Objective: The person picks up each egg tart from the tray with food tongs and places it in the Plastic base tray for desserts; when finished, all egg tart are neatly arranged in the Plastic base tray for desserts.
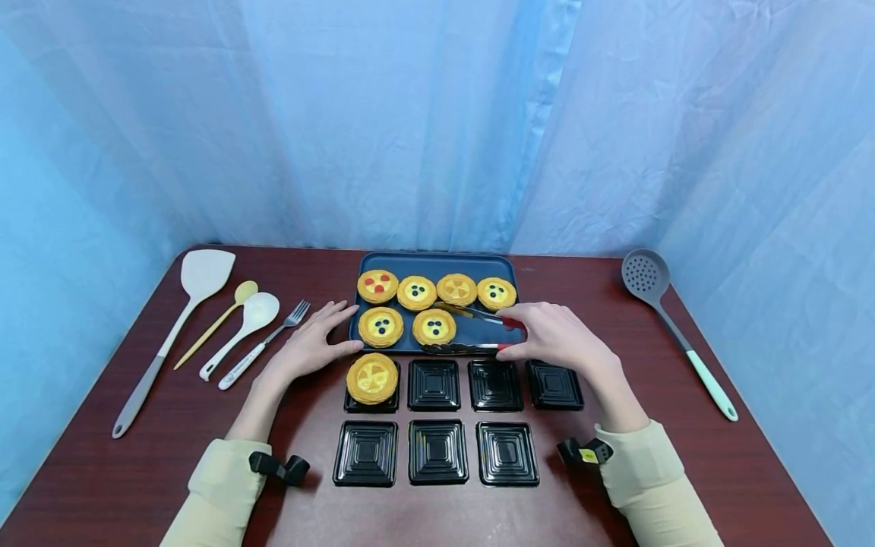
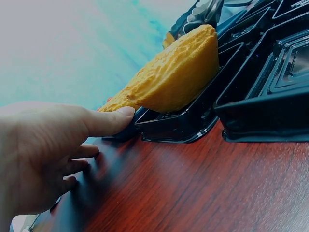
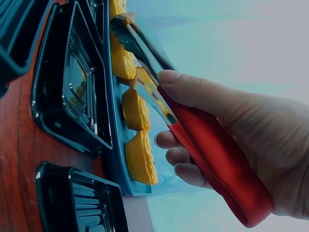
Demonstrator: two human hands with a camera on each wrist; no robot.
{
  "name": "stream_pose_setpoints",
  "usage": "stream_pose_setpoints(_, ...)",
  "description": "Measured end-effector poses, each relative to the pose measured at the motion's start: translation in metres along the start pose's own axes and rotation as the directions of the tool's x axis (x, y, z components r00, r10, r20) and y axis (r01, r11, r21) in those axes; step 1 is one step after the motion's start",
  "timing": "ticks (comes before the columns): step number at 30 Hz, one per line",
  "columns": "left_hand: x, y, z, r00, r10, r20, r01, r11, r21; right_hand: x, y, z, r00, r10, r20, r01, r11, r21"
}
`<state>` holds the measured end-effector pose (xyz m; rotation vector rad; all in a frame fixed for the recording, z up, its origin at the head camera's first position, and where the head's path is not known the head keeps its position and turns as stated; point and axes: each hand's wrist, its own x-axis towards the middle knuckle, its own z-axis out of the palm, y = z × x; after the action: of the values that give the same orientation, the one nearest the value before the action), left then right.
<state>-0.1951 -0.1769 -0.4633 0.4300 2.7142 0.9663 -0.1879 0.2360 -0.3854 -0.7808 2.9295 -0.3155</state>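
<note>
A tart with dark berries [image 1: 434, 327] sits on the blue baking tray [image 1: 437, 263], near the middle of its near edge. The metal arms of the tongs [image 3: 212, 150] stand apart, one on the tart's far side and one on its near side; whether either touches the crust I cannot tell. The right hand [image 1: 557, 334] grips the red handles by the tray's right edge. The left hand [image 1: 316, 340] has its fingers spread at the tray's left edge, holding nothing; whether it presses on the rim is unclear.

The step in hand looks like taking up this tart. The next move calls for an even, gentle squeeze, low on the crust, with the tray kept steady.

Five other tarts [image 1: 497, 294] share the tray: four along its far edge, one by its near left corner. Between the tray and the table's near edge lie seven black containers [image 1: 434, 385] in two rows; the far row's leftmost carries a tart with yellow wedges [image 1: 372, 378].

The table [image 1: 581, 289] is reddish-brown wood. Toward its left edge lie a turner [image 1: 205, 273], a yellow spoon [image 1: 246, 291], a white spoon [image 1: 260, 311] and a fork [image 1: 263, 346]; near its right edge, a skimmer [image 1: 645, 275]. Pale blue curtains [image 1: 383, 121] hang beyond the far edge and on both sides.
</note>
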Motion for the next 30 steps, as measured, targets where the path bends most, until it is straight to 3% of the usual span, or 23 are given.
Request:
stream_pose_setpoints(7,-0.0012,0.0012,-0.0013,1.000,0.019,-0.003,-0.019,1.000,-0.010,0.0008,0.0000,0.0009,1.000,-0.019,-0.008,0.019,1.000,-0.016)
stream_pose_setpoints(30,-0.0006,0.0023,0.0000,1.000,0.000,-0.009,0.000,1.000,0.012,0.0014,-0.0015,0.0014,1.000,-0.019,-0.017,0.019,1.000,-0.014)
